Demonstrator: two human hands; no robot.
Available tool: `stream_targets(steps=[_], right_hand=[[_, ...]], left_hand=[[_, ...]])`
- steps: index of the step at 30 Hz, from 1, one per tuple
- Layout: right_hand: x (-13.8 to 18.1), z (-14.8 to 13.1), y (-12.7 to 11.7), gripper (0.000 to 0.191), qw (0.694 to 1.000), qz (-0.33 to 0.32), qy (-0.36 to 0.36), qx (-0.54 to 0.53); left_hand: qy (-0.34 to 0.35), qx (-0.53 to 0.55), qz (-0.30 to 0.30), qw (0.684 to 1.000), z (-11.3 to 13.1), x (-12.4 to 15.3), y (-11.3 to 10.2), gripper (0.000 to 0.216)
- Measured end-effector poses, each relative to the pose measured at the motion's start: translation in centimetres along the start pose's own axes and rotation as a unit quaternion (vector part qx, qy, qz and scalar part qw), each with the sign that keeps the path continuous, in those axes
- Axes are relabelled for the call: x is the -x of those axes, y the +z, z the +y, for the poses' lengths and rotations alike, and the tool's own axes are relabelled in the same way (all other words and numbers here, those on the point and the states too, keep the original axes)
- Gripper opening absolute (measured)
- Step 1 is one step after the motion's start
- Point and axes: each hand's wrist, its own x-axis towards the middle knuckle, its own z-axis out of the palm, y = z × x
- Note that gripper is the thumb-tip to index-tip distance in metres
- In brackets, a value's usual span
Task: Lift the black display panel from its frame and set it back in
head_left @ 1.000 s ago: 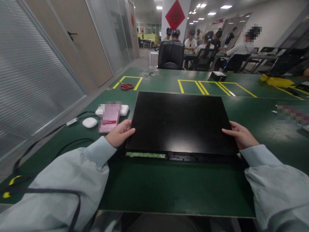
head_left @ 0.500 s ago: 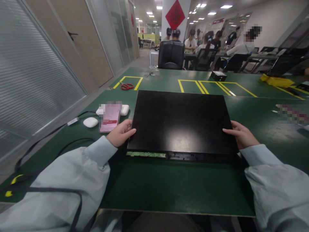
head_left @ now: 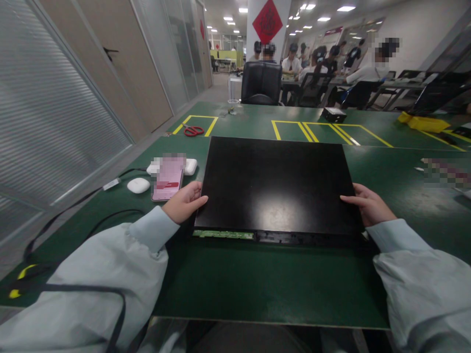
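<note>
A black, glossy display panel [head_left: 272,181] fills the middle of the view, with a bright reflection on its lower half. My left hand [head_left: 185,202] grips its left edge, thumb on the front face and fingers partly hidden behind. On the opposite edge, my right hand [head_left: 370,203] holds the panel the same way. Along the near edge runs a green circuit board strip [head_left: 223,235], beside a dark strip on the right. Just left of my left hand lies a phone [head_left: 169,179] with a pink screen, partly pixelated.
The green table [head_left: 272,289] has yellow tape outlines at its far side. Red-handled scissors [head_left: 194,131], a small black box [head_left: 333,114] and a yellow item [head_left: 423,122] lie there. A white rounded case [head_left: 138,185] and black cables sit left. A black chair [head_left: 261,83] and several people are beyond.
</note>
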Motion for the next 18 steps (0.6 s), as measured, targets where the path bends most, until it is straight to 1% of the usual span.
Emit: stream_targets(steps=[8, 18], right_hand=[[0.00, 0.09, 0.01, 0.045, 1.000, -0.003, -0.001, 0.005], [0.10, -0.18, 0.17, 0.043, 1.000, -0.003, 0.005, 0.008]], left_hand=[[0.009, -0.001, -0.001, 1.000, -0.06, -0.10, -0.01, 0.035], [0.000, -0.001, 0.001, 1.000, 0.36, 0.01, 0.20, 0.039]])
